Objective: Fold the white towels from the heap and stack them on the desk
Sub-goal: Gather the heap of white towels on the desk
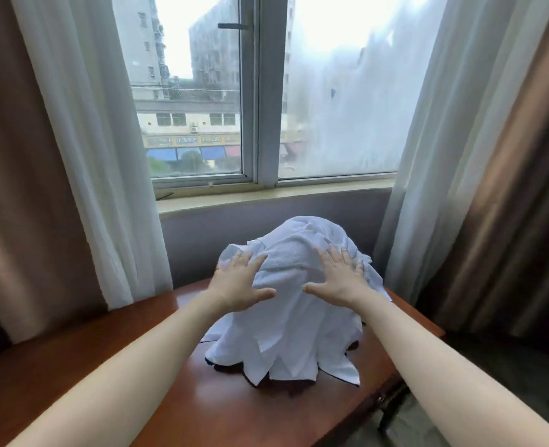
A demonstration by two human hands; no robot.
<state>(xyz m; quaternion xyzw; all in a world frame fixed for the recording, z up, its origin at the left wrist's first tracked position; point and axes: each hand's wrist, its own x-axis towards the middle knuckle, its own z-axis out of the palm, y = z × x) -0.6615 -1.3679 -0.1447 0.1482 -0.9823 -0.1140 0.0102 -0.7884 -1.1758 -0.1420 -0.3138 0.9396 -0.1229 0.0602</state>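
A tall heap of white towels (294,330) stands on the reddish-brown wooden desk (170,398), draped over something dark that is mostly hidden. Towel corners hang down around its base. My left hand (239,282) lies flat on the upper left side of the heap with its fingers spread. On the upper right side my right hand (339,277) rests the same way, fingers straight and thumb out. Neither hand grips any cloth.
Behind the desk are a windowsill (266,196) and a window. White sheer curtains (83,156) and brown drapes (508,188) hang at both sides. The desk's right edge (392,385) drops to the floor.
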